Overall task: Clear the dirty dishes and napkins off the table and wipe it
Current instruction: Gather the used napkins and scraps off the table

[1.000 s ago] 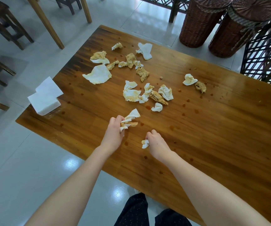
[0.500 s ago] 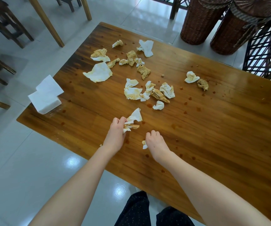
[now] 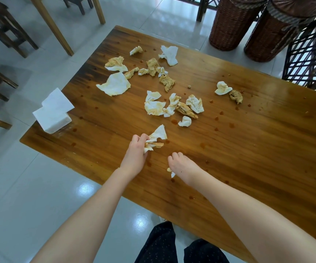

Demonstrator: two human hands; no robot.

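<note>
Right hand: curled further over napkin scrap, which now barely peeks out, by the near counter edge. Left hand: unchanged, pinching stained napkin bundle just left. Soiled napkins scattered farther back; clean stack at left corner.

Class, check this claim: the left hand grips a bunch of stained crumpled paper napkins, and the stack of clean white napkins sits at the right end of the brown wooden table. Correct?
No. In the head view the stack of clean white napkins sits at the left end of the brown wooden table. The left hand does grip the bunch of stained crumpled paper napkins.
</note>
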